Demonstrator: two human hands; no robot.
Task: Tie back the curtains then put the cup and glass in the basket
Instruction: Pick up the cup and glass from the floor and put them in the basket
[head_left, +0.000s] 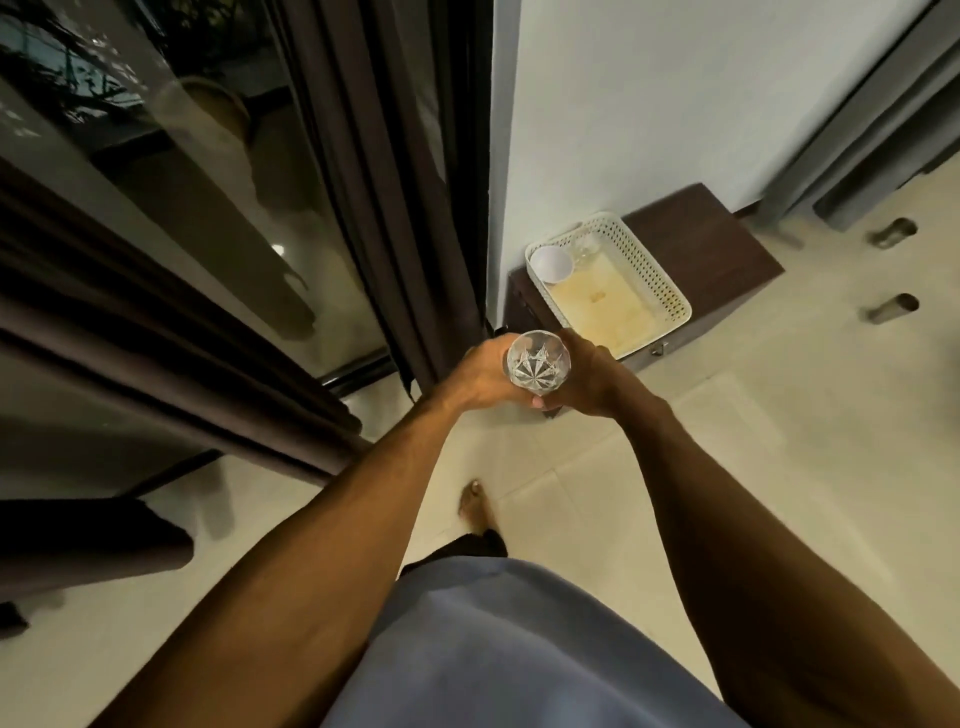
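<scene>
A clear cut glass (538, 359) is held upright in front of me, with my left hand (480, 379) and my right hand (589, 382) both wrapped around it. Beyond it, a white perforated basket (654, 280) sits on a dark wooden cabinet (711, 244) against the wall. A white cup (551, 263) stands in the basket's far left corner. Dark brown curtains hang to the left: one panel (400, 171) by the wall corner, another (130, 322) nearer me.
A glass sliding door (171, 171) lies behind the curtains. The floor is pale tile (779, 467). My bare foot (475, 506) shows below my hands. Two metal stubs (893, 270) rise from the floor at the right, near a grey frame.
</scene>
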